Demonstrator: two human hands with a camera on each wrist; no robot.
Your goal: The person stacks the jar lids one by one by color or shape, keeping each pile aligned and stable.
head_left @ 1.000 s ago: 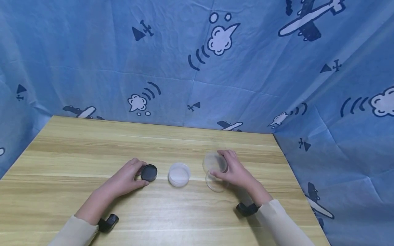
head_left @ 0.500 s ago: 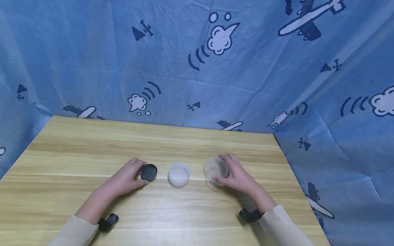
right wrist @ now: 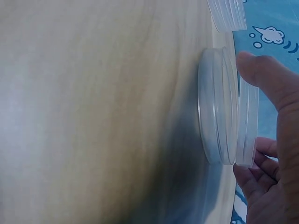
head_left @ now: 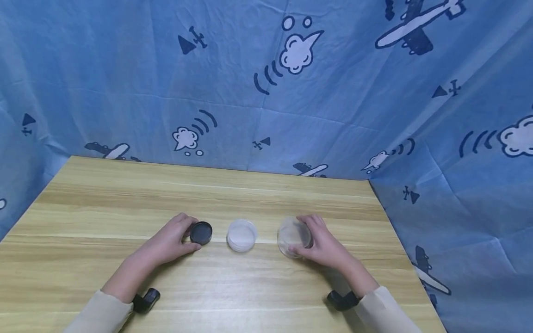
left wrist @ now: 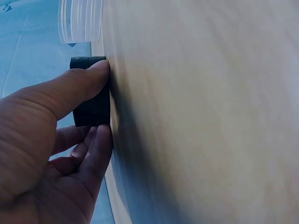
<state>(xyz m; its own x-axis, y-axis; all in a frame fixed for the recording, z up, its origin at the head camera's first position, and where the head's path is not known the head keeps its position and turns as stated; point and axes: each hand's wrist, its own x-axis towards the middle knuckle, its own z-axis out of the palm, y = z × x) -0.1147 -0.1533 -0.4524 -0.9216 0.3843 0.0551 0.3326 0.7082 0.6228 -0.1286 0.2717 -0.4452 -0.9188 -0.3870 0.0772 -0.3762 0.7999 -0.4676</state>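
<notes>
With thumb and fingers, my left hand [head_left: 171,238] holds a small round black container [head_left: 201,232] by its sides at the table surface. In the left wrist view the same black container [left wrist: 92,109] stands between thumb and fingertips. My right hand [head_left: 326,245] pinches a shallow clear round lid or dish [right wrist: 248,126] by its edge. Directly beneath it, on the table, sits a wider clear round dish [right wrist: 216,107]. A thin gap shows between the two pieces; whether they touch at one side I cannot tell. From the head view they nearly line up.
Between both hands a clear round container [head_left: 242,237] stands on the wooden table [head_left: 233,286]. Blue printed cloth [head_left: 233,92] hangs behind the table and along its sides. Each wrist carries a black camera mount.
My right hand has come toward the person, bringing the clear lid or dish from behind and above the lower dish to over it. The left hand and black container have stayed put.
</notes>
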